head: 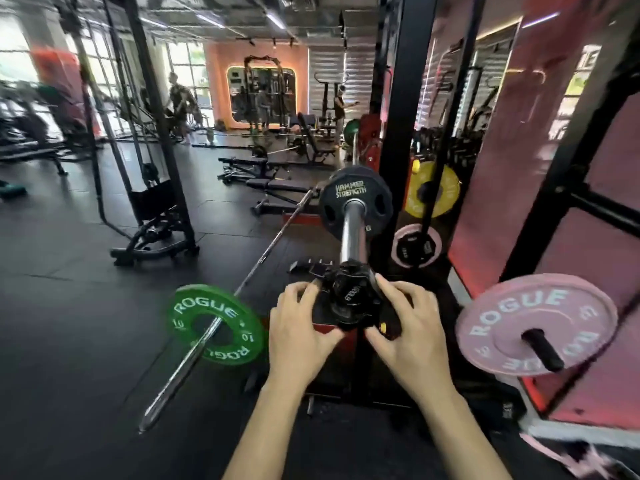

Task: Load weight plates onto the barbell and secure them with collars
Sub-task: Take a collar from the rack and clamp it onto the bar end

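**Collar at the sleeve tip, both hands on it**

Both hands curl around the black collar [348,299] at the near end of the bar sleeve [354,233]. The left hand [299,327] has its fingers hooked on the lever side; the right hand [412,323] cups the opposite rim. The black plate [355,202] sits far up the sleeve, well apart from the collar.

Likely step: run the collar up to the plate. Best kept square to the sleeve, latch open, pushed evenly with both hands until it touches the plate face — then snap the lever shut. A tilted collar would probably bind on the steel.

Sleeve is smooth polished chrome, round. Collar looks like hard moulded plastic, a chunky ring with a lever. Plate is matte, with grip slots. Nearby, a green plate [214,323] — glossy, on a second bar.
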Motion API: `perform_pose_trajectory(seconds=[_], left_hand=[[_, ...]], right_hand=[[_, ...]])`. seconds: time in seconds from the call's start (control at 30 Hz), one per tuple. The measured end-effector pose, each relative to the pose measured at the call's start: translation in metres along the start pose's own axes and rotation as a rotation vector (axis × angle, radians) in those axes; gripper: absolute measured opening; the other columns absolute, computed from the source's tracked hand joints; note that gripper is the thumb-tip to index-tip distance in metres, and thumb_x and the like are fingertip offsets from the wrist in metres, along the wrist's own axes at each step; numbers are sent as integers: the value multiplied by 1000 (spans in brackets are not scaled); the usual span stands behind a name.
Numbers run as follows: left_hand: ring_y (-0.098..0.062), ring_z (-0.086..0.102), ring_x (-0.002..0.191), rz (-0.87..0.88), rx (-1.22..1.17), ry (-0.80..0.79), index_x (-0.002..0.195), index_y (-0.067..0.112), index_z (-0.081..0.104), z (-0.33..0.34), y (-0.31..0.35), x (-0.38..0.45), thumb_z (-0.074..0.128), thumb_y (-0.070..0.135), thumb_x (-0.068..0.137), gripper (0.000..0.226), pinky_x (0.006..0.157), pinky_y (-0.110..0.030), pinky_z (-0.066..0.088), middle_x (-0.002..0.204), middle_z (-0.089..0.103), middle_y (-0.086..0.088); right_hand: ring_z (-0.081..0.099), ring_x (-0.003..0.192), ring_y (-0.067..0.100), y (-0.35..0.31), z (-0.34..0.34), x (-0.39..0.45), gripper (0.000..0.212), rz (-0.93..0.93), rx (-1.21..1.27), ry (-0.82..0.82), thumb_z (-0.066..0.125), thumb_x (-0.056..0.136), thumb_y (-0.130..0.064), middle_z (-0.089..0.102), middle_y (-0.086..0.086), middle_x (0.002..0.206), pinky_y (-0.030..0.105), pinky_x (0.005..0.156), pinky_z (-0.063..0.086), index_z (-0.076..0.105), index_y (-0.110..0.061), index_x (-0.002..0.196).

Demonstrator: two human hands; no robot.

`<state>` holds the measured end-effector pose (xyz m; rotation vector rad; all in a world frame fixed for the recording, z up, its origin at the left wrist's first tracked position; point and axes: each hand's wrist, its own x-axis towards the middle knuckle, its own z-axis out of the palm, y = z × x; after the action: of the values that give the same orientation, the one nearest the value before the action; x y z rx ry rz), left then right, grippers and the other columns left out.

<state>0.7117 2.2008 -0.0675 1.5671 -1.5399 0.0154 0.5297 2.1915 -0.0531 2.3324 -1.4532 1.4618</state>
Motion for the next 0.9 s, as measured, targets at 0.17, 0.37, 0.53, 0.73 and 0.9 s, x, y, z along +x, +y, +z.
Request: perform_pose_trajectory(seconds=[0.17, 0.37, 0.53, 0.73, 0.9], left_hand=[[-14, 53, 108, 18, -84, -45, 132, 30, 55, 12, -8, 5, 80, 47, 69, 70, 93, -34, 46, 120, 51, 10], [-19, 55, 109, 26, -89, -78, 134, 27, 53, 26, -20, 22, 81, 42, 72, 70, 95, -34, 43, 120, 54, 4], [-16, 52, 112, 59, -86, -139, 140, 23, 45, 26, -27, 34, 79, 49, 72, 80, 95, -33, 41, 124, 47, 7], [-15, 55, 102, 92, -186, -104, 131, 33, 47, 22, -38, 30, 80, 48, 72, 69, 90, -40, 51, 122, 45, 13], [-17, 56, 100, 101, -162, -93, 123, 32, 55, 30, -42, 48, 78, 42, 75, 54, 86, -42, 51, 118, 51, 8]], right_hand=[[46, 109, 16, 8, 6, -4, 77, 21, -101, 29, 85, 67, -21, 52, -3, 120, 32, 89, 46, 54, -26, 137], [46, 107, 15, 11, 28, 2, 78, 78, -126, 68, 84, 70, -19, 51, -4, 119, 25, 88, 42, 51, -29, 140], [44, 112, 17, 15, 33, 16, 87, 111, -184, -6, 82, 71, -26, 47, -3, 124, 18, 91, 33, 38, -30, 147], [47, 111, 17, 8, 38, 10, 80, 94, -149, 45, 81, 74, -31, 44, -7, 123, 31, 95, 43, 42, -32, 144], [48, 109, 21, 15, 42, 25, 77, 90, -217, 23, 78, 74, -30, 50, -2, 120, 40, 91, 46, 44, -32, 144]])
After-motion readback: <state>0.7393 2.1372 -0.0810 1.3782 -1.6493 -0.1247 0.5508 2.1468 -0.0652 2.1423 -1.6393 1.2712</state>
